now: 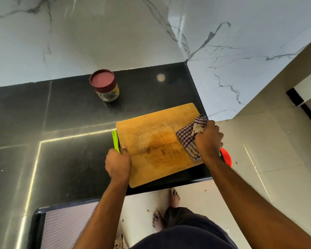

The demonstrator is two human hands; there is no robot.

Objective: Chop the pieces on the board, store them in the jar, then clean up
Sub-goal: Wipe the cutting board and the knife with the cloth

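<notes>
While the left hand grips board and, seemingly, knife, the right hand clutches cloth.

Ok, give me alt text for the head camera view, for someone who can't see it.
A person's right hand wipes a wooden cutting board with a checked cloth while the left hand grips a green-handled tool at the board's left edge. A maroon-lidded glass jar stands closed behind on the black countertop.

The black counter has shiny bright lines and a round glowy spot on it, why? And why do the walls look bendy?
In the head view, the polished black counter mirrors lights above: long streaks at left and a round spot behind the cutting board. The wide-angle lens bends the marble wall and counter edges near the frame's borders. The glass jar and checked cloth look fairly sharp.
</notes>
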